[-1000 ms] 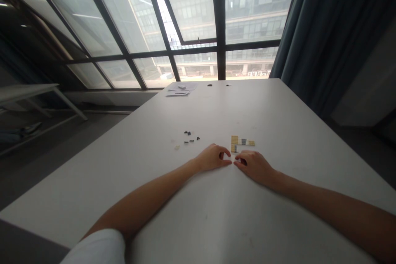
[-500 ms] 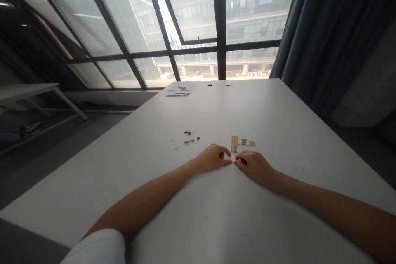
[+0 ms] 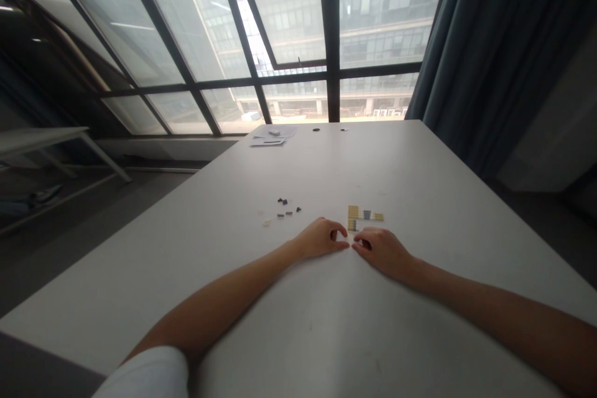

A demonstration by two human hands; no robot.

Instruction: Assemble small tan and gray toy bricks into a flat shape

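Note:
On the white table, my left hand (image 3: pixel 323 237) curls its thumb and fingers inward, facing the fingertips of my right hand (image 3: pixel 381 247). A narrow gap separates the two hands. The fingers of both are bent as in a loose pinch; whatever may be between them is too small and pale to make out. Just beyond the fingertips lies a flat, L-like arrangement of small tan, grey and white building-block pieces (image 3: pixel 354 212). Its near end is close to my right index finger and partly hidden.
Left of it are small dark pieces (image 3: pixel 285 202), grey pieces (image 3: pixel 289 213) and a pale yellow piece (image 3: pixel 266 222). Papers (image 3: pixel 268 142) lie at the table's far left corner. A round black disc (image 3: pixel 316 130) is near the far edge. Windows and a dark curtain (image 3: pixel 471 62) stand beyond.
The view has shifted very slightly. Both hands and the pieces hold nearly the same places.

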